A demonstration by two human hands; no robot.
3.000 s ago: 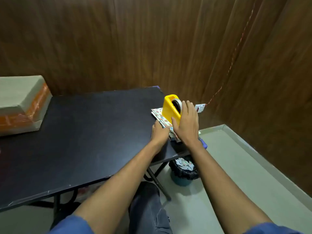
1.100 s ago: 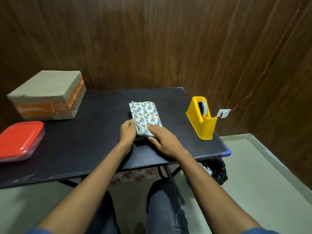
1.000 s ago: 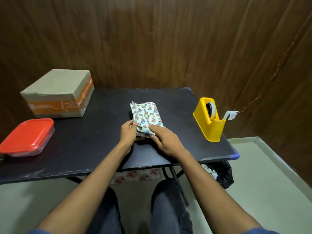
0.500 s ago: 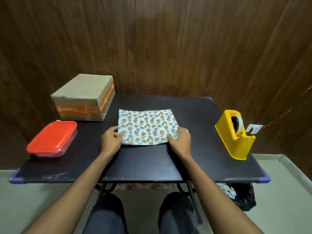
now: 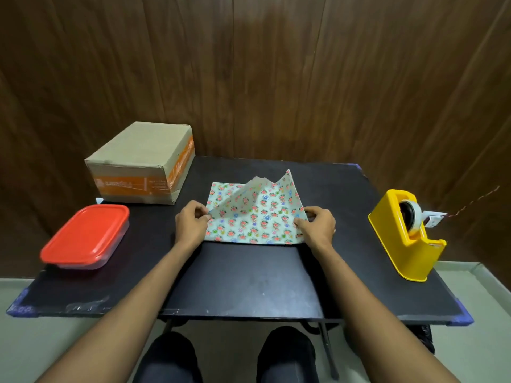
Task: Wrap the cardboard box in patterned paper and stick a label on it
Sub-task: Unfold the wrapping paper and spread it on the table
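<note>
Pinching the left edge of the flowered paper (image 5: 255, 217) between thumb and fingers of the left hand (image 5: 191, 223). Pinching its right edge with the curled fingers of the right hand (image 5: 318, 225). Lying folded at the middle of the black table (image 5: 243, 277), top layer lifting into two peaks at the far side. Sitting at the far left corner, well apart from the paper: cardboard box (image 5: 143, 161), bare and unwrapped. Resting near the left edge: red-lidded container (image 5: 85, 236). Standing at the right edge: yellow tape dispenser (image 5: 406, 233).
</note>
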